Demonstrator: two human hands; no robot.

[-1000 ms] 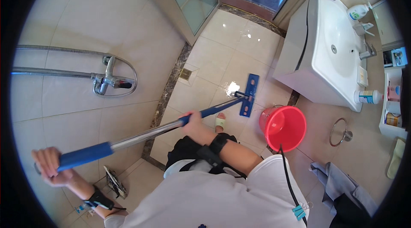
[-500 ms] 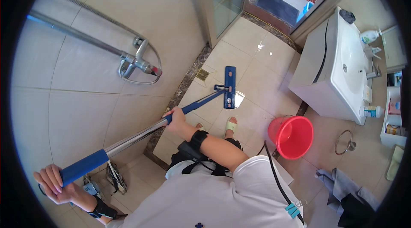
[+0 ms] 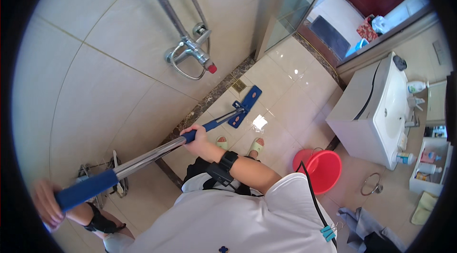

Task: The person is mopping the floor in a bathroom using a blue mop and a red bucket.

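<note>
Left hand [image 3: 46, 204] grasps the mop [image 3: 147, 158] at its end; right hand [image 3: 194, 140] midway; mop head [image 3: 247, 102] beyond both.

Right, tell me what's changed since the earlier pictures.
The mop head has moved left, away from the red bucket and closer to the floor drain. The view turned too. Nothing was gripped or let go: the left fingers stay on the blue end grip, the right fingers lower on the pole. The red bucket remains beside the washbasin cabinet.
</note>
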